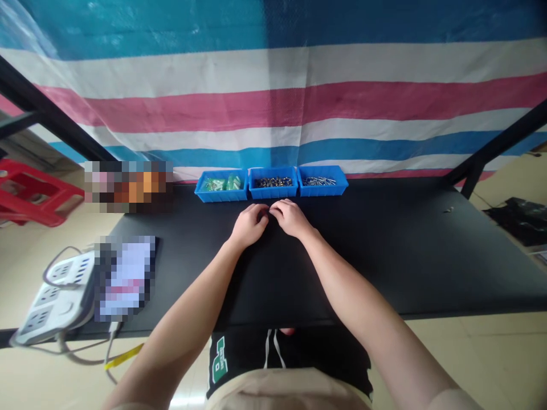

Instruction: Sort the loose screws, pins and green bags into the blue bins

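My left hand (251, 224) and my right hand (289, 217) are over the black table, with their fingertips almost meeting. The fingers of both are bent and closed in a pinch; anything between them is too small or hidden to make out. Just beyond stands the middle blue bin (276, 192), which holds small dark and brassy metal pieces (273, 181). To its left, another blue bin (223, 196) contains green and white small items (217, 184), partly in clear plastic. The right blue bin (327, 189) has thin silvery metal pins or screws (318, 181) in it.
On the left lie a white power strip (60, 296) with cables and a blurred flat device (126, 279). Behind it sits a blurred orange-brown item (132, 188). Small bits (448, 210) lie at the table's right. A striped sheet (273, 108) hangs behind; a red stool (34, 196) stands left.
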### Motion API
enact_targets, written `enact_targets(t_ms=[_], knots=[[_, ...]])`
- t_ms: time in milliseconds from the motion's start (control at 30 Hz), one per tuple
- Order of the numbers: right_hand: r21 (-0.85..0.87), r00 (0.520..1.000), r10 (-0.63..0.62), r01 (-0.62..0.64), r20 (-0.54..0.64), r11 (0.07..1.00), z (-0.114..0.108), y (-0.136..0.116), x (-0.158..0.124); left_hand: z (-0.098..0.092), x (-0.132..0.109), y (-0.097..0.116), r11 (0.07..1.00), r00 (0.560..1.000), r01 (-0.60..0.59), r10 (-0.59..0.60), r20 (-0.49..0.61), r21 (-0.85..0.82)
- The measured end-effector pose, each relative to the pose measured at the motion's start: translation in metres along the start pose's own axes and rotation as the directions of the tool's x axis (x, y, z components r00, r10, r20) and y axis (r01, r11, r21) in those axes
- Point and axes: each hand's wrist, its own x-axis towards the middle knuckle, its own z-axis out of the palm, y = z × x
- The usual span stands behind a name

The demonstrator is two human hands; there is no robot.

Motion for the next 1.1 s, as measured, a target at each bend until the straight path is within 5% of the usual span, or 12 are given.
enact_targets(t_ms=[300,600,1100], knots=[[0.215,0.987,0.115,-0.09,-0.109,0.972,0.0011,-0.0011,-0.0004,0.0105,-0.0038,0.0027,0.994,0.992,-0.105,0.103,-0.073,-0.016],[0.436,0.977,0.214,-0.195,0.006,0.878,-0.0008,-0.0036,-0.003,0.0073,-0.0038,0.0024,0.994,0.993,-0.094,0.089,-0.075,-0.053],[0.313,0.982,0.182,-0.158,-0.049,0.937,-0.0038,-0.0061,0.0002,0.0071,-0.0037,0.0045,0.997,0.997,-0.049,0.053,-0.054,0.061]])
